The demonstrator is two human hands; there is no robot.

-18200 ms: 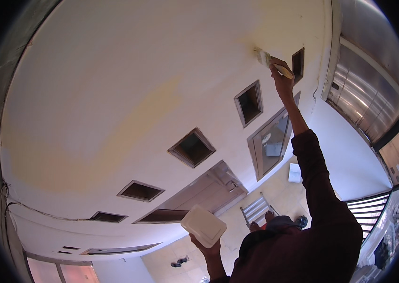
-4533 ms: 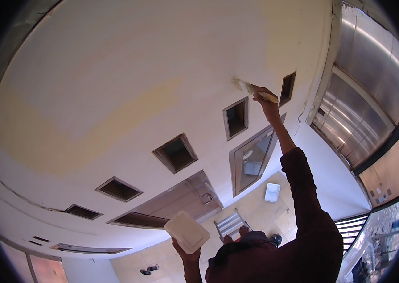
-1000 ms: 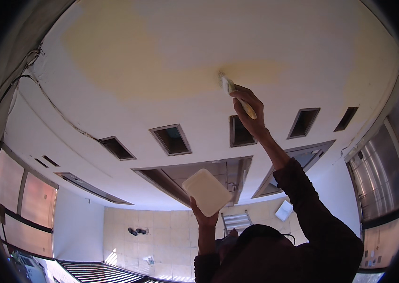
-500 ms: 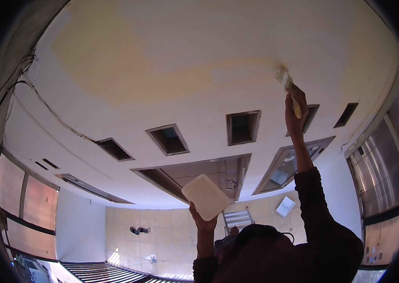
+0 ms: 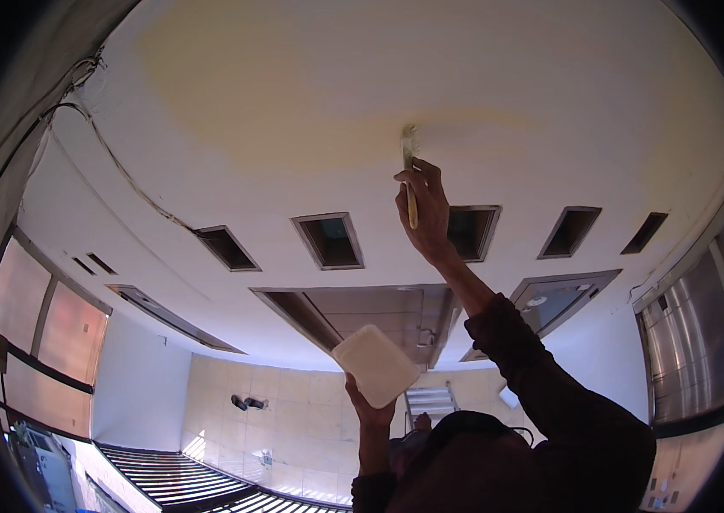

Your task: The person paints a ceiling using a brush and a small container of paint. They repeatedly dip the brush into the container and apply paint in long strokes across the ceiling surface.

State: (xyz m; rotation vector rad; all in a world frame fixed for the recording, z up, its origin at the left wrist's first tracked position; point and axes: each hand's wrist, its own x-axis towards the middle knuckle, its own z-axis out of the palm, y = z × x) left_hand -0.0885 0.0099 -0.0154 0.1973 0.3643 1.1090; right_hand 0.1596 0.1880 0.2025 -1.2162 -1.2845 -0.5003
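My right hand (image 5: 426, 201) grips a paintbrush (image 5: 410, 145) with a pale wooden handle, its whitish bristles against the white wall (image 5: 550, 68). Around the bristles is a pale yellow patch (image 5: 233, 107) that spreads up and leftward; a fainter yellowish band shows at the far right. Lower down, my left hand (image 5: 369, 406) holds a rectangular white plastic container (image 5: 375, 363) by its near edge.
Framed openings (image 5: 328, 239) and a door (image 5: 353, 303) line the wall. Cables (image 5: 122, 175) run along the left. Far below are the tiled floor (image 5: 276, 427), slippers (image 5: 249, 402), an aluminium ladder (image 5: 430, 395) under me and railings (image 5: 174, 474). Metal panels (image 5: 687, 342) stand at right.
My right hand with the brush has swept left since half a second ago, after moving right just before. Compared with 4.5 seconds ago, the view has turned and the brush is on the yellow patch.
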